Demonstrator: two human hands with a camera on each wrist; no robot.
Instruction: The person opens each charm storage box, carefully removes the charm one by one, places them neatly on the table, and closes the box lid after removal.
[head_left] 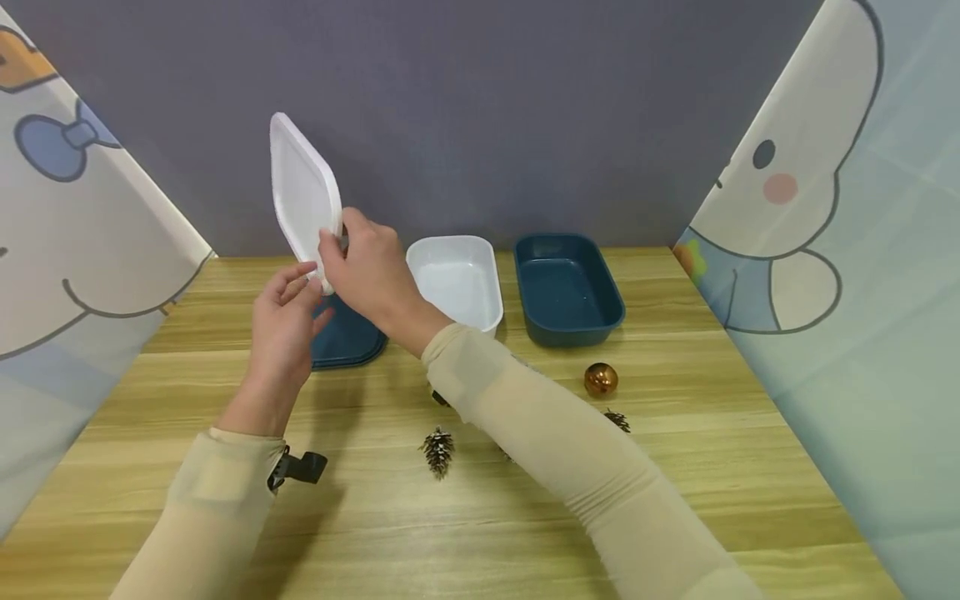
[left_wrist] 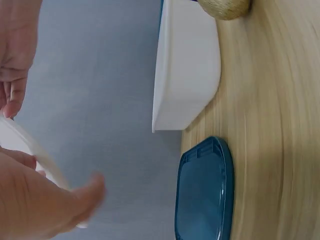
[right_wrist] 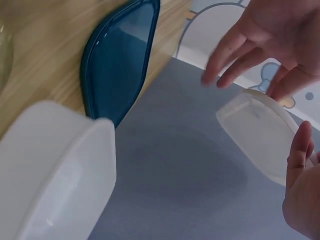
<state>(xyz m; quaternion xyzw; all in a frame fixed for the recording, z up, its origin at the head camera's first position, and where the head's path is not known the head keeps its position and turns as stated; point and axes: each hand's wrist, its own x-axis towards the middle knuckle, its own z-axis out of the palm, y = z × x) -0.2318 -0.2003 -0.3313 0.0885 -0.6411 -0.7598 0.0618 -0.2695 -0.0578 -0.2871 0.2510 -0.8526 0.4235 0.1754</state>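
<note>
A white plastic lid [head_left: 303, 187] is held up on edge above the table's back left. My right hand [head_left: 375, 267] pinches its rim near the lower corner, thumb on the lid's face. Beside that corner, my left hand [head_left: 285, 321] touches the lid with fingers spread; in the right wrist view several fingers of the left hand [right_wrist: 270, 55] reach away from the lid, blurred. Under the hands lies a dark blue lid [head_left: 348, 333], partly hidden. The white container [head_left: 453, 279] stands right of it, its front partly covered by my right arm.
A dark blue container [head_left: 566, 292] stands right of the white one. A shiny copper ball [head_left: 601, 379] and a pinecone [head_left: 437, 452] lie nearer; another pinecone [head_left: 618, 420] is half behind my right sleeve. A gold ball [left_wrist: 225, 7] shows in the left wrist view. A grey wall [head_left: 525, 125] rises behind.
</note>
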